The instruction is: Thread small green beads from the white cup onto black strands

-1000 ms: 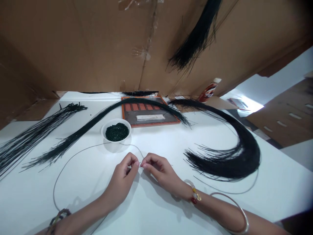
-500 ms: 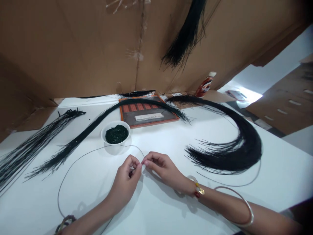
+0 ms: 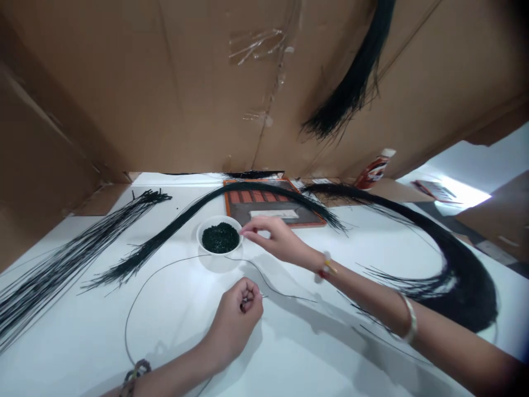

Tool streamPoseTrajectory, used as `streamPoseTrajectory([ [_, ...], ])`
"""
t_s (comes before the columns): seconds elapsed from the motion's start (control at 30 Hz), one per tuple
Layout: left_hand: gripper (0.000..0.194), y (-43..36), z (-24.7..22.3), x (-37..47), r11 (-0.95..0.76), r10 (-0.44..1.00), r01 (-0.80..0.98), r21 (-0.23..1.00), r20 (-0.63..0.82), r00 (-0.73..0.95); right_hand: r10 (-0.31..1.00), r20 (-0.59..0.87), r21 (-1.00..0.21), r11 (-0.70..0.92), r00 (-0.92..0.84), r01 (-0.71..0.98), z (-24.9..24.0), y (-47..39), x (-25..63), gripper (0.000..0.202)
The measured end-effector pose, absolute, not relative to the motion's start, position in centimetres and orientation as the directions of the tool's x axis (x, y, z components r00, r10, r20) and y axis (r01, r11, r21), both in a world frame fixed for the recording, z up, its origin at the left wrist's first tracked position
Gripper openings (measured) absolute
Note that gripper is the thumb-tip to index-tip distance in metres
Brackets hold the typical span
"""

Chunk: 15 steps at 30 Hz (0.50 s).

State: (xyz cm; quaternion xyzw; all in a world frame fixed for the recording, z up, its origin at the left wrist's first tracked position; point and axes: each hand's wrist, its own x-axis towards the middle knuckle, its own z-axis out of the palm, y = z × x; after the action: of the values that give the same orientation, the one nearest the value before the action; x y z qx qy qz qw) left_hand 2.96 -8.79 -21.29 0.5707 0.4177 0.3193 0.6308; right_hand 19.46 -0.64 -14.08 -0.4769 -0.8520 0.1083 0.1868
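A white bowl [image 3: 200,242] holds small dark green pieces [image 3: 220,238]. My right hand [image 3: 275,237] is at the bowl's right rim, thumb and forefinger close together; whether anything is between the tips is too small to tell. Nearer the front, my left hand [image 3: 237,317] is closed in a pinch, and a tiny thin tip sticks out past its fingers. What it grips is mostly hidden. A thin dark wire [image 3: 142,286] curves over the white table from my left wrist to below the bowl, and its line runs on to the right.
Black strand bundles lie at left [image 3: 82,242], behind the bowl [image 3: 182,218] and at right [image 3: 467,292]; another bundle [image 3: 355,82] hangs against the cardboard wall [image 3: 198,99]. An orange-edged tray [image 3: 297,220] and a red bottle [image 3: 374,171] stand at the back.
My right hand has left my left hand and moved forward to the bowl. The wire's far end now lies on the table. The whole view has shifted, with things lower and further right.
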Motion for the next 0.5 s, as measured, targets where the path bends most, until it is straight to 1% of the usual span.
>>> streamPoseTrajectory([
  [0.07,0.019,-8.7,-21.2,2.9,0.153,0.876,0.088,0.984,-0.176,0.449,0.820,0.122,-0.274,0.569,-0.559,0.775,-13.5,2.1,17.5,0.017],
  [0.17,0.021,-8.7,-21.0,2.8,0.156,0.877,0.106,0.982,-0.187,0.442,0.811,0.005,-0.156,0.578,-0.584,0.801,-13.9,5.1,14.8,0.007],
  [0.23,0.022,-8.7,-20.9,2.8,0.158,0.877,0.111,0.981,-0.191,0.441,0.809,-0.049,-0.085,0.581,-0.585,0.810,-14.6,6.2,13.5,0.004],
  [0.3,0.022,-8.6,-20.8,2.8,0.163,0.876,0.106,0.981,-0.193,0.441,0.807,-0.078,-0.030,0.585,-0.585,0.811,-15.2,6.7,12.7,0.007],
  [0.4,0.022,-8.6,-20.7,2.8,0.178,0.873,0.087,0.980,-0.198,0.446,0.803,-0.094,0.005,0.591,-0.588,0.806,-15.5,6.8,12.4,0.015],
  [0.5,0.022,-8.6,-21.0,2.7,0.199,0.872,0.063,0.978,-0.206,0.444,0.803,-0.078,-0.027,0.591,-0.591,0.806,-15.3,6.5,13.0,0.017],
])
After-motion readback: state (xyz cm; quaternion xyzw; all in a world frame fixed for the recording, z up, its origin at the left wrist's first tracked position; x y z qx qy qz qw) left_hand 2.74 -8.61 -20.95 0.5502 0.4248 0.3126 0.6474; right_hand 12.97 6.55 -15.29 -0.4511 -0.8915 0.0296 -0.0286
